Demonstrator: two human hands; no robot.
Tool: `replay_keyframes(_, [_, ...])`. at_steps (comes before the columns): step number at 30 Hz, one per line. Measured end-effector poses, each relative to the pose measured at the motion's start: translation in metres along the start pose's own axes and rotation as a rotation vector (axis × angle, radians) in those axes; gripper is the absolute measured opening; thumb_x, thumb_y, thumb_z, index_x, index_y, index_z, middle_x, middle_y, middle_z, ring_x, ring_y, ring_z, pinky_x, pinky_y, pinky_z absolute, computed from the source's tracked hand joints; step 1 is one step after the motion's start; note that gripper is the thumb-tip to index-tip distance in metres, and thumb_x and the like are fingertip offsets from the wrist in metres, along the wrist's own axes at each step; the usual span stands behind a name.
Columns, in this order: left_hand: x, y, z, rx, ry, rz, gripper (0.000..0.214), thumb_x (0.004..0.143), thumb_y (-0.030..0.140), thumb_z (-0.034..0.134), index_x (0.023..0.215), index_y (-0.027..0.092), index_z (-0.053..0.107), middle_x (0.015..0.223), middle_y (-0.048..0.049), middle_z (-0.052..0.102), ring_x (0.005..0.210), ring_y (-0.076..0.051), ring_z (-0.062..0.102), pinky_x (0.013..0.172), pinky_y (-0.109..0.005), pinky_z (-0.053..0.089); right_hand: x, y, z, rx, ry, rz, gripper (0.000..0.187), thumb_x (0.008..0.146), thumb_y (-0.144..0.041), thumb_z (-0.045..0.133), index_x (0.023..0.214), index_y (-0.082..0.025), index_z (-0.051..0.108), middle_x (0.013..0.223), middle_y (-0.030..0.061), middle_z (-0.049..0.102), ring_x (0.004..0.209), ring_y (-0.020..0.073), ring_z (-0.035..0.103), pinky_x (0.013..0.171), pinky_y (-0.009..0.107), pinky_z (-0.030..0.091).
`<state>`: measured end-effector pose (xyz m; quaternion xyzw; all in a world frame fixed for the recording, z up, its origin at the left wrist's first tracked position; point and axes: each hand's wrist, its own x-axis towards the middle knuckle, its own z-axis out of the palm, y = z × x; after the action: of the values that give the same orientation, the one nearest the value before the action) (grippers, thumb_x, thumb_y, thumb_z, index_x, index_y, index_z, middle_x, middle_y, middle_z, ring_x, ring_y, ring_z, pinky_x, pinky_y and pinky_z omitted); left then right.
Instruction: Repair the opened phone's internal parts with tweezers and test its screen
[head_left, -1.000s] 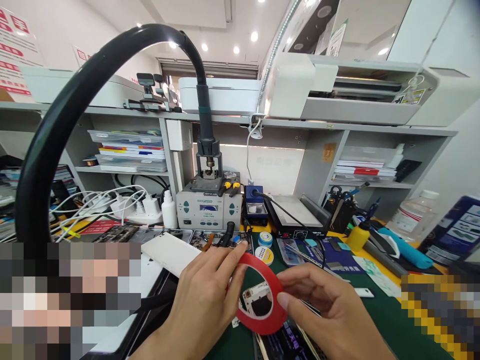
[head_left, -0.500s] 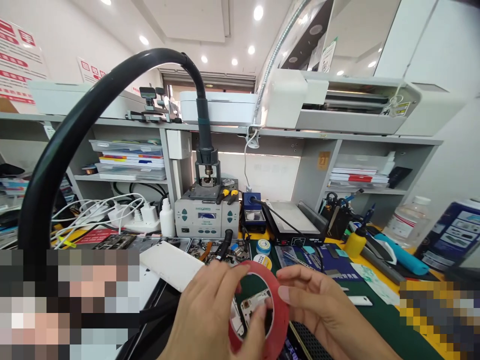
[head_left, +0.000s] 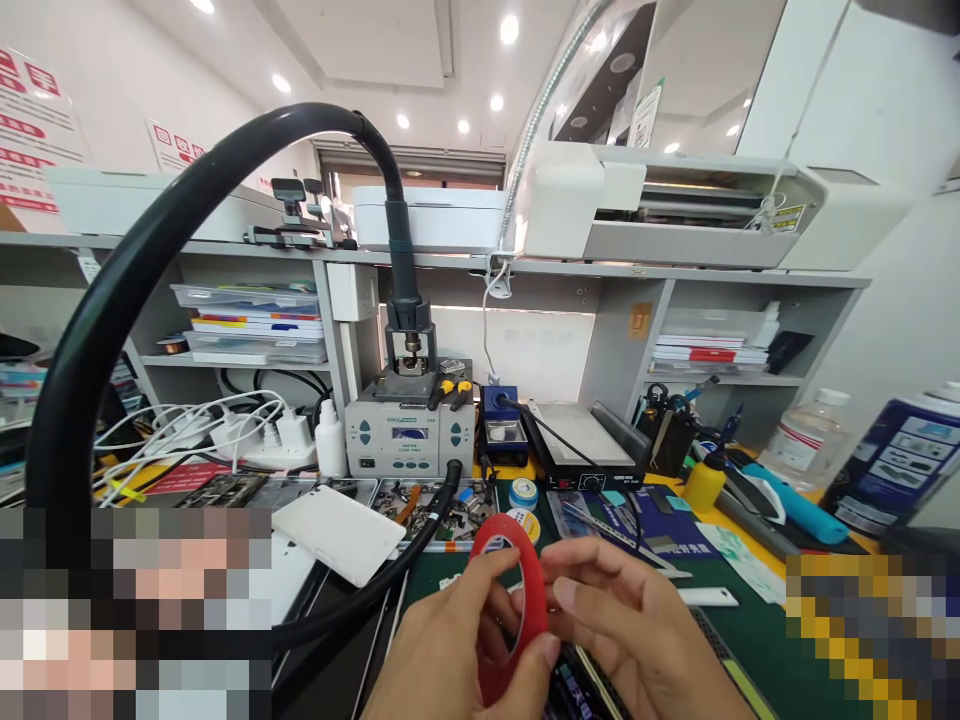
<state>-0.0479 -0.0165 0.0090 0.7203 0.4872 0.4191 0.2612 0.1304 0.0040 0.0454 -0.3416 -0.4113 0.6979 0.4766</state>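
A roll of red tape [head_left: 531, 600] is tilted nearly edge-on above the bench, low in the middle of the view. My left hand [head_left: 457, 640] grips it, with fingers through and around the ring and the thumb along its lower edge. My right hand [head_left: 630, 610] is close against the roll's right side. Its fingers are curled in and the thumb tip lies near the index finger; whatever is between them is hidden. Under the hands lies a dark device with lit characters on it [head_left: 576, 690], partly covered.
A thick black hose [head_left: 382, 590] loops across the left and foreground. Behind the hands stand a tray of small parts [head_left: 469, 510], round tins [head_left: 523, 492], a hot air station [head_left: 409, 435] and a flat heating plate [head_left: 581, 445]. A white panel [head_left: 337, 530] lies left; tweezers [head_left: 637, 545] lie right.
My left hand has turned the roll of tape from facing me to nearly edge-on. My right hand's fingers have curled in more beside it. The view has shifted slightly.
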Motion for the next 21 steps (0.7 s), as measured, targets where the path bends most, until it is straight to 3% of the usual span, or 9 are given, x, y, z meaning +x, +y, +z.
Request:
replay_keyframes(4, [0.003, -0.001, -0.005, -0.209, -0.098, -0.109, 0.049, 0.092, 0.033, 0.066, 0.138, 0.019, 0.057, 0.092, -0.0047, 0.075, 0.083, -0.02, 0.072, 0.076, -0.032, 0.059, -0.005, -0.005, -0.002, -0.025, -0.048, -0.033, 0.015, 0.081, -0.024, 0.08, 0.096, -0.021, 0.081, 0.101, 0.0069, 0.08, 0.1, 0.0268, 0.077, 0.092, 0.035, 0.058])
replay_keyframes(8, [0.004, 0.0, -0.006, -0.388, -0.092, -0.173, 0.047, 0.093, 0.041, 0.066, 0.132, 0.017, 0.061, 0.093, -0.0053, 0.072, 0.085, -0.019, 0.068, 0.08, -0.033, 0.054, -0.006, -0.004, -0.006, -0.085, -0.058, -0.046, 0.019, 0.082, -0.02, 0.076, 0.101, -0.023, 0.08, 0.105, 0.0075, 0.08, 0.101, 0.0274, 0.076, 0.092, 0.037, 0.058])
replay_keyframes(14, [0.003, 0.01, -0.008, -0.586, -0.088, -0.216, 0.061, 0.087, 0.05, 0.074, 0.139, 0.022, 0.058, 0.089, -0.001, 0.064, 0.07, -0.014, 0.062, 0.071, -0.031, 0.051, 0.002, 0.003, -0.014, -0.178, -0.118, -0.093, 0.036, 0.084, -0.022, 0.074, 0.121, -0.021, 0.075, 0.108, 0.0106, 0.079, 0.1, 0.0316, 0.075, 0.096, 0.05, 0.056])
replay_keyframes(17, [0.003, 0.013, -0.009, -0.629, -0.095, -0.233, 0.063, 0.085, 0.048, 0.078, 0.14, 0.026, 0.058, 0.09, 0.0004, 0.062, 0.068, -0.012, 0.062, 0.067, -0.03, 0.05, 0.003, 0.002, -0.016, -0.28, -0.189, -0.129, 0.036, 0.086, -0.019, 0.07, 0.121, -0.02, 0.075, 0.11, 0.0117, 0.079, 0.106, 0.0326, 0.074, 0.098, 0.05, 0.056])
replay_keyframes(21, [0.003, 0.013, -0.011, -0.655, -0.107, -0.244, 0.061, 0.085, 0.048, 0.079, 0.139, 0.027, 0.061, 0.091, 0.0009, 0.061, 0.066, -0.011, 0.061, 0.066, -0.028, 0.049, 0.001, -0.002, -0.015, -0.353, -0.185, -0.171, 0.031, 0.09, -0.019, 0.067, 0.12, -0.021, 0.074, 0.112, 0.0112, 0.079, 0.109, 0.032, 0.074, 0.099, 0.049, 0.056])
